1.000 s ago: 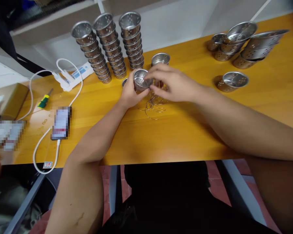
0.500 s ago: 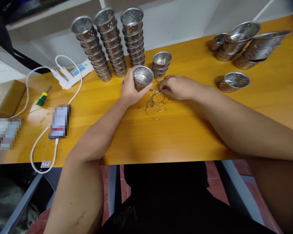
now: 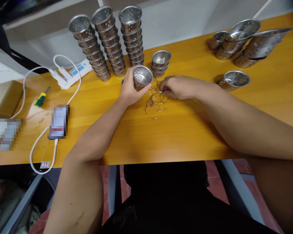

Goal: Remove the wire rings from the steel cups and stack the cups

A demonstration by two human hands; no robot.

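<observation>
My left hand (image 3: 129,91) grips a small perforated metal cup (image 3: 142,76), mouth tilted toward me, just above the yellow table (image 3: 175,136). My right hand (image 3: 178,87) rests on the table to the right of the cup, fingertips pinched at the edge of a loose pile of thin wire rings (image 3: 155,102). Whether a ring is between the fingers I cannot tell. A short stack of the same cups (image 3: 160,62) stands right behind both hands.
Three tall cup stacks (image 3: 112,42) stand at the back. Wider metal strainer bowls (image 3: 249,44) lie at the far right, one alone (image 3: 233,80). A power strip (image 3: 72,73), white cable, screwdriver (image 3: 41,99) and phone (image 3: 58,122) lie left.
My right hand left the cup's rim and dropped to the wire rings on the table. My left hand kept its hold on the cup, almost still.
</observation>
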